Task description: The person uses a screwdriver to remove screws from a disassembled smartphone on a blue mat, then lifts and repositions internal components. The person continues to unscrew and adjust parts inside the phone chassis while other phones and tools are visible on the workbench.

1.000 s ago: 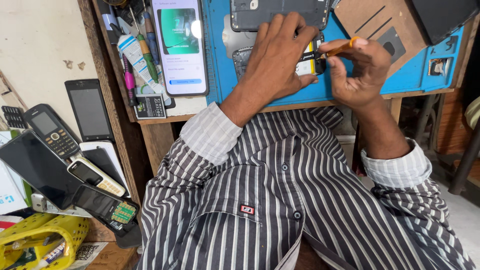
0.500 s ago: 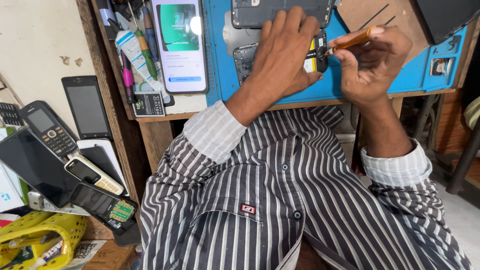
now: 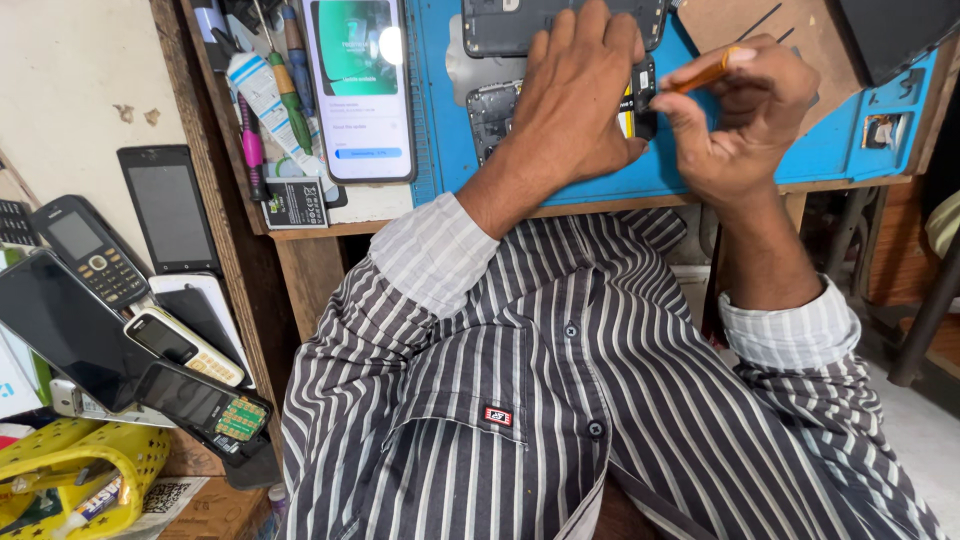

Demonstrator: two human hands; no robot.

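The left hand lies flat, fingers spread, pressing down on an opened phone on the blue mat. The right hand pinches an orange tool between thumb and fingers, tip at the phone's edge beside the left thumb. A lit phone lies left of the mat (screwdrivers beside it).

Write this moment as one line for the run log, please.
left hand: pressing on opened phone | right hand: holds orange-handled screwdriver | surface: blue mat | nearby: lit smartphone
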